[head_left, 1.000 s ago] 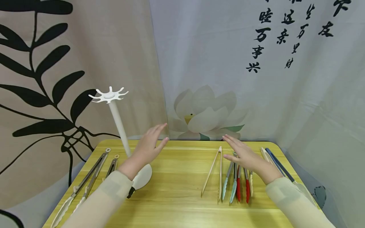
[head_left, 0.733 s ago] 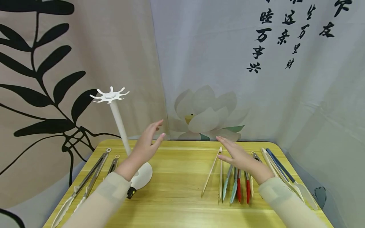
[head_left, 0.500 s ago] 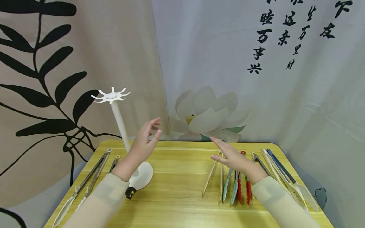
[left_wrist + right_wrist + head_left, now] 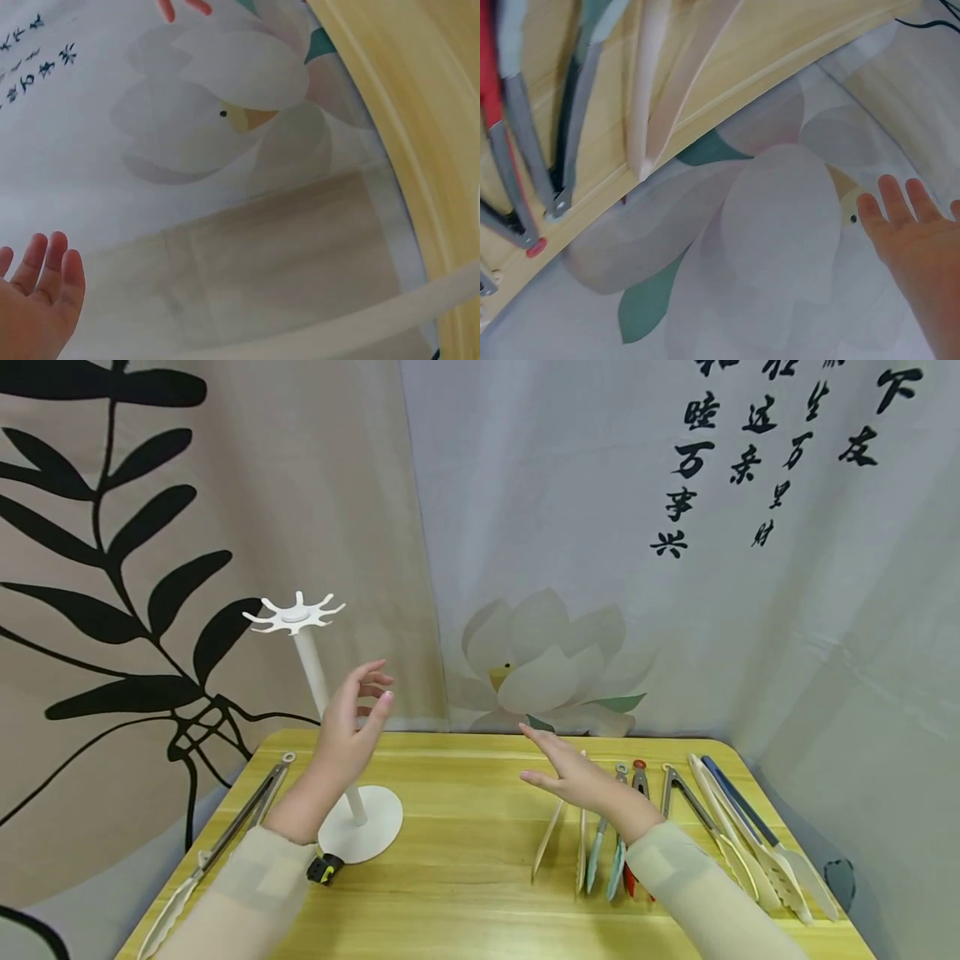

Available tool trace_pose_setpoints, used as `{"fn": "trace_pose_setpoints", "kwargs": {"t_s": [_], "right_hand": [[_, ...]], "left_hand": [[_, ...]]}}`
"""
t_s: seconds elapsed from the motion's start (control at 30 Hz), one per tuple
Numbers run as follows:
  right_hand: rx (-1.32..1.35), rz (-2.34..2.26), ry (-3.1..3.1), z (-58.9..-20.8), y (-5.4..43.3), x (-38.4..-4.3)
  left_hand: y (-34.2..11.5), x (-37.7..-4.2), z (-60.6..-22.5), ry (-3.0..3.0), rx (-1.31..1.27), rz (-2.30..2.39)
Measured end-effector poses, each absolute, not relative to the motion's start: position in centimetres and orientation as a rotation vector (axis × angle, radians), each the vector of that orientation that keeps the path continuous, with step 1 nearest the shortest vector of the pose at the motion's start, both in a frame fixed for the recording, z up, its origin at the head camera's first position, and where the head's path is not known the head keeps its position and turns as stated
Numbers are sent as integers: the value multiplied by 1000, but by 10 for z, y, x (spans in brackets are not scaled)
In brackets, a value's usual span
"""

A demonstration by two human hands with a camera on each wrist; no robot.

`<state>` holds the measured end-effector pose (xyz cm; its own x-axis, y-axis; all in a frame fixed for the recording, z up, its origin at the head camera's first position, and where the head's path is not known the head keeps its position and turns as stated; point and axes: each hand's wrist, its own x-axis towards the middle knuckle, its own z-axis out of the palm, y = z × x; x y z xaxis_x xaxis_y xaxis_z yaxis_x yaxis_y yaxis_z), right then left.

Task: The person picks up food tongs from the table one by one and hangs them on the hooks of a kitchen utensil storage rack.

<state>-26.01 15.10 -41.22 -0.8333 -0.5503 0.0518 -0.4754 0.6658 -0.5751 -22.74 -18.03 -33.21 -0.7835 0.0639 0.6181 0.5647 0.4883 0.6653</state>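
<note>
My left hand [image 4: 347, 727] is raised in front of the white stand [image 4: 309, 664], its fingers loosely bent and holding nothing. It overlaps the stand's pole in the head view; the hooked top and round base [image 4: 382, 827] show. A small black and yellow tape measure [image 4: 325, 869] lies beside my left sleeve. My right hand [image 4: 581, 772], fingers extended and thumb apart, hovers empty over the tongs. Nearest are pale pink tongs [image 4: 581, 852], then light-blue-tipped tongs [image 4: 615, 872] and red-tipped tongs [image 4: 630, 882], partly hidden by my arm. In the right wrist view, pink tongs [image 4: 652, 90] lie near the table edge.
Long metal tongs with pale tips [image 4: 225, 839] lie along the wooden table's [image 4: 450, 893] left side. Cream-tipped tongs [image 4: 701, 814], pale kitchen utensils [image 4: 780, 881] and a blue-handled spatula [image 4: 750, 810] lie at the right. A printed curtain [image 4: 525, 527] hangs behind.
Both hands have moved left, and the left fingers have bent more. My left arm now hides the small left tongs; more utensils show right of my right arm.
</note>
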Motion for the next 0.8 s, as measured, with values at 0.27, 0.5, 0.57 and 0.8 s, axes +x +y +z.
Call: {"fn": "trace_pose_setpoints", "kwargs": {"t_s": [0.27, 0.5, 0.57, 0.8], "right_hand": [[-928, -850, 2733, -411, 123, -259], [-1013, -892, 2665, -411, 94, -262], [-1011, -929, 2634, -411, 85, -263], [-1027, -1058, 2549, -412, 49, -266]], "left_hand": [[-196, -222, -329, -2093, -411, -1222], [-208, -218, -328, -1980, -373, -1218], [-212, -217, -328, -1958, -349, -1227], [-222, -215, -329, -1889, -247, -1294]]}}
